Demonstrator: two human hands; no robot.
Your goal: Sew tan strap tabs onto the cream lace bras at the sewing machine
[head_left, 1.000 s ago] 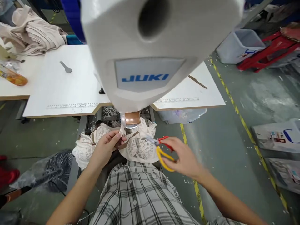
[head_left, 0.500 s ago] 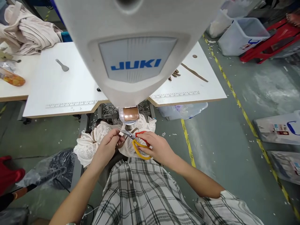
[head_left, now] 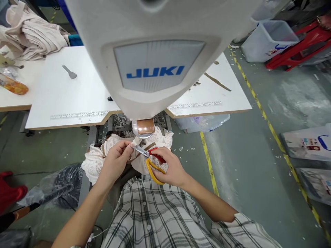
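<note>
My right hand (head_left: 170,167) has its fingers through the handles of a pair of scissors (head_left: 148,156), one handle red and one yellow. The metal blades point left to the fingertips of my left hand (head_left: 119,156). Thumb and fingers of that left hand are pinched on the edge of a white lace bra (head_left: 94,164), though the exact part between them is hidden. The bra lies bunched below the sewing machine head (head_left: 155,81), its cups on both sides of my hands. A narrow brown strip (head_left: 150,146) crosses the lace by the blades.
A white worktable (head_left: 77,96) with printed rulers extends on both sides of the machine. On it lie a grey spoon-shaped tool (head_left: 69,71) and a brown strip of trim (head_left: 217,82). Folded beige fabric (head_left: 38,36) is piled at the left. Plastic bins (head_left: 269,39) stand on the floor at right.
The scissors' yellow handle and my right hand have dropped slightly toward me. My left hand has shifted a little left, its fingertips still by the blade tips. The camera view has moved slightly.
</note>
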